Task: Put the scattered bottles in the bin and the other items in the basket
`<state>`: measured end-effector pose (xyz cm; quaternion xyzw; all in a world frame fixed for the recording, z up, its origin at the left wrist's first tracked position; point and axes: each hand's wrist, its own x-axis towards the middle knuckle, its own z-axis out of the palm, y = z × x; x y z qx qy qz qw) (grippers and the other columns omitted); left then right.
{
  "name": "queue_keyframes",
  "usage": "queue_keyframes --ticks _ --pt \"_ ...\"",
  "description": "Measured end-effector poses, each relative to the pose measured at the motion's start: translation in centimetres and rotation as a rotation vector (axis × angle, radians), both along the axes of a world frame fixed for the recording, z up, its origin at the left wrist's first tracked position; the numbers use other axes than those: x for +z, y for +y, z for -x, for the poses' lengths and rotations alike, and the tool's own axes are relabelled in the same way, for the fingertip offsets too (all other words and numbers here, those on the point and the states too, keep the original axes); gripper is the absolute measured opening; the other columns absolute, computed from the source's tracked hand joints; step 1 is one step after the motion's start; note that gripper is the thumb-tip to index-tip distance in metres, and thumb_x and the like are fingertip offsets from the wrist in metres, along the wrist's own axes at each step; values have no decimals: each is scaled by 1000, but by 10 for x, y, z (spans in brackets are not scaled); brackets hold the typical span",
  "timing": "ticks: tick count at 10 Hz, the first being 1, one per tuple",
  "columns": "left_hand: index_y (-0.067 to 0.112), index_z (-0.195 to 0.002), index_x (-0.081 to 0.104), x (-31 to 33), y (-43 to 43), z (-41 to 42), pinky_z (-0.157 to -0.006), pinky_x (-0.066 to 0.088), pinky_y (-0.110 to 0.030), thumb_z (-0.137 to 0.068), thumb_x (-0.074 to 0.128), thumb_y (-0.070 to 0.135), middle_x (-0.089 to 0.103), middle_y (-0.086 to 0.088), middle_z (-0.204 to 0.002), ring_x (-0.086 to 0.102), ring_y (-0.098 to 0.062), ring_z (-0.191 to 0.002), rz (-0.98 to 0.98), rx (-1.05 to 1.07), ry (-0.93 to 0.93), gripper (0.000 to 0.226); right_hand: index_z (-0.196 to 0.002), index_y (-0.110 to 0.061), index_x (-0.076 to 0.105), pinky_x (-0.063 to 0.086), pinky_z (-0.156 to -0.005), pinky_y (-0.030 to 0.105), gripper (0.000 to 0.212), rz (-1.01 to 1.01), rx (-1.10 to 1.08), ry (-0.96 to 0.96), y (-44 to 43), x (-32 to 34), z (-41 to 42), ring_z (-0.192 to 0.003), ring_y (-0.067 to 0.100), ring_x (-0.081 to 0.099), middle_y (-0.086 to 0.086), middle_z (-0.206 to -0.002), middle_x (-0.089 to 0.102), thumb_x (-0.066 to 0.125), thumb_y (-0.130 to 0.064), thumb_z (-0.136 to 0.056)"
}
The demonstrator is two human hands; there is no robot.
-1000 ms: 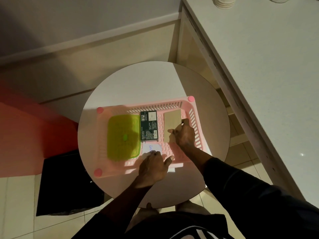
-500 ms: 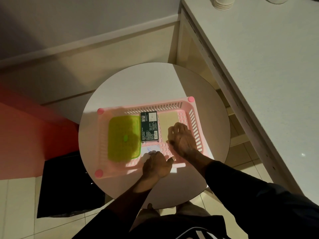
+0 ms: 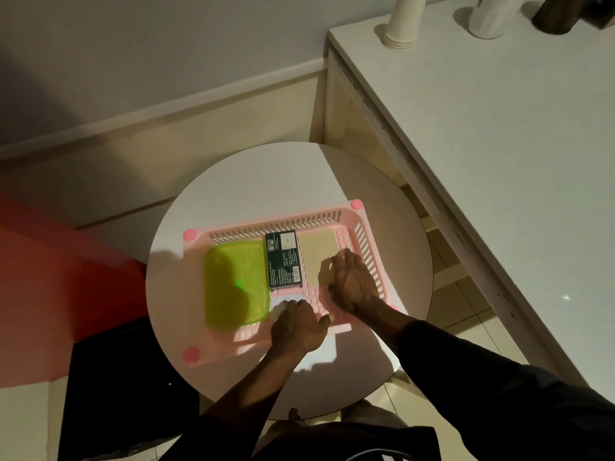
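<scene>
A green lid (image 3: 233, 281), dark box (image 3: 283, 257) and beige card (image 3: 316, 254) lie flat in the pink basket (image 3: 299, 222) on the worktop (image 3: 253, 188) — likely to save room. The right hand (image 3: 352, 284) rests on the card, grip slack and apart; the left hand (image 3: 296, 327) covers a white item (image 3: 283, 301) — its grip I cannot tell.

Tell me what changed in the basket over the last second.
The right hand lowered the tan card, held tilted before, flat onto the basket floor and loosened its grip. The left hand stays on the white slip; green lid and dark box have not moved.
</scene>
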<state>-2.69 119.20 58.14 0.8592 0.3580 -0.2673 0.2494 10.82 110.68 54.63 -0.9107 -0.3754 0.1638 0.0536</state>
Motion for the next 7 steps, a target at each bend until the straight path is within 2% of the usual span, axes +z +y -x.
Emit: queue_keyframes --ticks 2,4,5,6,7 --pt "12 -135 56 7 1 9 -101 49 -45 -98 57 59 54 -12 -141 52 -34 -134 -66 -59 -60 60 -143 -8 47 50 -102 43 65 -20 -65 -11 -14 15 11 -124 36 53 17 -142 54 72 -31 -89" --pt "11 -135 54 2 10 25 -107 45 -43 -100 55 59 56 -11 -140 48 -32 -135 -98 -193 -167 60 -135 -8 58 56 -92 45 55 -107 -127 -77 -30 34 42 -115 38 62 16 -135 61 74 -35 -89" --pt "11 -151 43 -8 15 40 -123 34 -41 -99 53 64 44 -13 -160 35 -31 -151 -186 -374 -286 74 -130 -7 60 56 -96 46 52 -191 -223 -163 -44 33 71 -112 37 65 14 -130 66 63 -46 -96" --pt "9 -160 33 -14 18 47 -130 23 -43 -99 52 65 27 -16 -171 19 -33 -160 -162 -452 -355 84 -138 -6 56 50 -107 51 63 -197 -307 -177 -55 30 93 -124 38 60 15 -140 61 47 -56 -101" --pt "7 -164 23 -8 15 48 -132 16 -47 -100 48 65 11 -19 -175 7 -34 -163 -182 -620 -372 90 -150 -9 43 38 -119 55 72 -199 -399 -143 -73 31 118 -144 35 45 15 -156 47 35 -62 -103"
